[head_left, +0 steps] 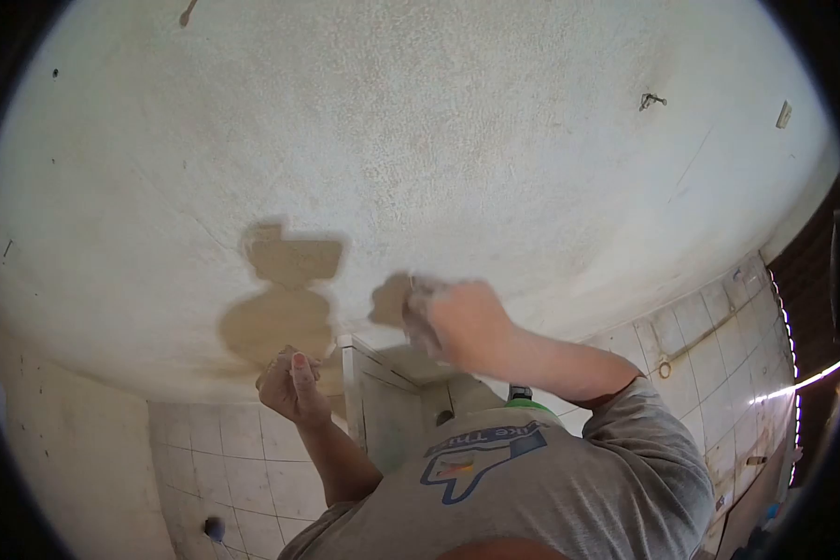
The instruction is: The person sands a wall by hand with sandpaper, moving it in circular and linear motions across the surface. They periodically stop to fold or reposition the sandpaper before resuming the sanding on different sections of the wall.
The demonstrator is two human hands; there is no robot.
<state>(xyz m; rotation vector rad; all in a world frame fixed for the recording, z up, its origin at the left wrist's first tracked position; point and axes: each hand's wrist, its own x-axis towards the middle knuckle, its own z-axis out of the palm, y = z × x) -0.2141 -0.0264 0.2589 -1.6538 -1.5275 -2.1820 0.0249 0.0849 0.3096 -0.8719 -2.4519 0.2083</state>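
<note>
Item: right hand (462, 322), fingers closed on a small blurred pad (417, 313), pressed to the plaster wall (457, 140).
Left hand (291, 385): curled loosely, nothing seen inside.
Grey shirt (569, 485): blue logo (471, 459), lettering only partly legible.

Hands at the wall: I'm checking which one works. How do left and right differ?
The right hand is higher, at the wall, and blurred; the left hand is lower, sharp, fingers curled. Whether the right hand grips anything is unclear; nothing shows in the left. Both are bare.
</note>
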